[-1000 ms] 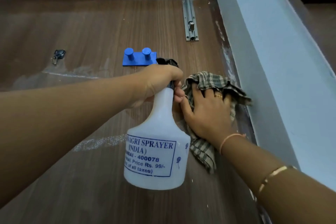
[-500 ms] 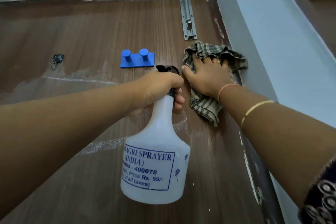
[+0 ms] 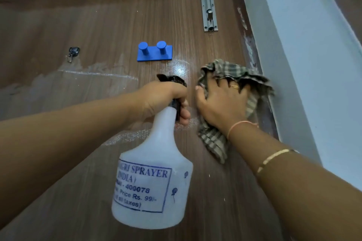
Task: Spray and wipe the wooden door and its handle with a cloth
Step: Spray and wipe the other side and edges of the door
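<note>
One wooden door (image 3: 98,25) fills most of the view, its brown grain marked by pale streaks and one wet, shining patch (image 3: 181,68). One pale blue-grey wall (image 3: 305,68) runs down its right edge. One white spray bottle (image 3: 154,182), printed with blue lettering, hangs in front of the door, body low and black nozzle up. The left hand (image 3: 160,100) grasps it at the neck, fingers wrapped round the black trigger head. One checked cloth (image 3: 227,70) lies against the door's right side, just beside the wall and below the bolt, with a loose end trailing down past the wrist. The right hand (image 3: 221,101) presses it flat to the wood, fingers spread across it, not clenched, the thumb out toward the bottle. One blue hook rack (image 3: 154,54) with two round pegs sits above the left hand, near the wet patch. One grey metal sliding bolt (image 3: 209,6) stands upright near the door's top right corner. One small dark fitting (image 3: 72,53) is fixed far off to the left. The right arm wears two bands: one gold bangle (image 3: 278,154) and one pink thread (image 3: 241,124). One ring (image 3: 234,86) shows on a finger.
</note>
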Action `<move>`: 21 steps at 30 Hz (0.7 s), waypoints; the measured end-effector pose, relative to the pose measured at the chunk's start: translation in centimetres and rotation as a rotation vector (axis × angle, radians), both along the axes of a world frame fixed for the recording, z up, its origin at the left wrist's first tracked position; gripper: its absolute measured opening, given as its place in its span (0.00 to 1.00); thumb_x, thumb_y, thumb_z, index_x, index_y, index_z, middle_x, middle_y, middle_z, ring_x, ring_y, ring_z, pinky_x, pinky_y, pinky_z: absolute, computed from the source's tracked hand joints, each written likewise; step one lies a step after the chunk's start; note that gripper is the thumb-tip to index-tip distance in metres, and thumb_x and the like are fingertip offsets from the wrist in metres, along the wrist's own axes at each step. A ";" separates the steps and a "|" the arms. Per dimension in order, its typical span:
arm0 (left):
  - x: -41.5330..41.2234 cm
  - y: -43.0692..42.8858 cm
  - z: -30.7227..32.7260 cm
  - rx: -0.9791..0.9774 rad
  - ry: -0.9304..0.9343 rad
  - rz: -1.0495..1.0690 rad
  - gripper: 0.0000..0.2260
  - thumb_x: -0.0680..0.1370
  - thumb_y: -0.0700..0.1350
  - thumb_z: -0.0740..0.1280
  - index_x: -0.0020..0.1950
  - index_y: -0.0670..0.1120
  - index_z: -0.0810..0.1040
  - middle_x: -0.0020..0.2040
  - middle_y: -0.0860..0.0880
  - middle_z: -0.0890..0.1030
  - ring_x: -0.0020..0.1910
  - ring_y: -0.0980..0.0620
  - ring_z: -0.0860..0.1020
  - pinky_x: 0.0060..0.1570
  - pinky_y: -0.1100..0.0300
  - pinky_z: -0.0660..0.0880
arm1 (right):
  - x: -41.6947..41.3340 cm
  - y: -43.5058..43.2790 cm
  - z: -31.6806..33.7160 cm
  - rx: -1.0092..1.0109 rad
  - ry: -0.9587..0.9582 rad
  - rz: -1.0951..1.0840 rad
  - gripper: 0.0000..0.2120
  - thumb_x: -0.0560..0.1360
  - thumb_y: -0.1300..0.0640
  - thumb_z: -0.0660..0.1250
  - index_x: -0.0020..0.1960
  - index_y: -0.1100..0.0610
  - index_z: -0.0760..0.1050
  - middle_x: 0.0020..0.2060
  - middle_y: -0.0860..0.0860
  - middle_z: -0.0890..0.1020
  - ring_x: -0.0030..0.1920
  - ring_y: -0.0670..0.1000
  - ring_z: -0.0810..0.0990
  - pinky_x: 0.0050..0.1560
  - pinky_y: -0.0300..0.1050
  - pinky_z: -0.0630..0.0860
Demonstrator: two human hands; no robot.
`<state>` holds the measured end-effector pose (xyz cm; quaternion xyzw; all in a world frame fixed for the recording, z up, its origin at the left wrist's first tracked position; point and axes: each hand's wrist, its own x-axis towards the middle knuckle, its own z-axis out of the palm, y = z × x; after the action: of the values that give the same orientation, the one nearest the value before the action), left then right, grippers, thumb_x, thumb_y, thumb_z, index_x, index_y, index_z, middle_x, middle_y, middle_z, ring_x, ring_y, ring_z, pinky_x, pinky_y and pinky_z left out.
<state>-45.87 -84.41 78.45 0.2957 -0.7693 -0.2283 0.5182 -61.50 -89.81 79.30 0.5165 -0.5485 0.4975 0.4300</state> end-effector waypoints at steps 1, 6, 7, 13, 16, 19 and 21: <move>0.3 -0.2 0.0 0.007 0.013 0.008 0.08 0.76 0.39 0.60 0.38 0.41 0.75 0.33 0.44 0.81 0.33 0.48 0.81 0.37 0.58 0.78 | 1.1 0.0 0.0 0.029 0.045 0.019 0.25 0.79 0.42 0.51 0.73 0.50 0.62 0.68 0.55 0.70 0.68 0.58 0.66 0.69 0.61 0.51; 1.3 -1.0 0.1 0.081 0.058 0.116 0.16 0.74 0.38 0.59 0.27 0.42 0.78 0.27 0.44 0.80 0.25 0.48 0.80 0.35 0.57 0.80 | 5.2 -0.8 -1.3 0.108 0.425 0.011 0.20 0.72 0.46 0.63 0.61 0.50 0.69 0.59 0.51 0.72 0.62 0.56 0.69 0.57 0.52 0.63; 1.5 -1.3 0.1 0.076 0.053 0.132 0.19 0.73 0.37 0.59 0.23 0.43 0.79 0.26 0.44 0.80 0.24 0.49 0.80 0.33 0.58 0.81 | 5.1 -0.8 -1.3 0.099 0.427 0.033 0.19 0.73 0.46 0.63 0.61 0.51 0.70 0.59 0.51 0.72 0.62 0.55 0.69 0.54 0.51 0.64; 1.7 -0.3 -0.3 0.019 -0.004 0.155 0.10 0.76 0.37 0.59 0.37 0.40 0.76 0.29 0.46 0.81 0.29 0.51 0.82 0.24 0.66 0.74 | 0.8 -0.7 -1.6 -0.047 0.228 0.075 0.19 0.79 0.42 0.52 0.60 0.52 0.74 0.59 0.53 0.77 0.61 0.57 0.72 0.58 0.52 0.61; 1.7 0.0 -0.5 0.027 0.002 0.142 0.07 0.74 0.38 0.61 0.37 0.40 0.75 0.28 0.46 0.81 0.29 0.50 0.82 0.23 0.65 0.73 | -1.2 -0.8 -2.2 -0.088 0.095 0.049 0.20 0.79 0.44 0.52 0.61 0.53 0.74 0.59 0.54 0.77 0.61 0.58 0.72 0.64 0.55 0.58; 2.1 0.3 -0.6 0.035 0.006 0.125 0.06 0.72 0.39 0.62 0.36 0.40 0.74 0.28 0.46 0.80 0.29 0.49 0.82 0.23 0.65 0.73 | -0.5 -1.3 -3.3 -0.133 -0.074 0.036 0.20 0.78 0.45 0.53 0.58 0.54 0.77 0.55 0.55 0.80 0.58 0.59 0.73 0.67 0.59 0.56; 2.6 0.3 -0.6 0.034 0.006 0.133 0.09 0.75 0.36 0.59 0.36 0.39 0.74 0.28 0.46 0.80 0.27 0.49 0.81 0.22 0.65 0.72 | 1.3 -1.7 -3.9 -0.193 -0.143 0.033 0.20 0.76 0.46 0.53 0.54 0.55 0.79 0.50 0.56 0.82 0.53 0.60 0.76 0.65 0.60 0.57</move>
<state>-43.26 -84.10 77.82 0.3541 -0.7425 -0.2072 0.5296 -60.24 -91.53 75.40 0.4448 -0.5187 0.5907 0.4291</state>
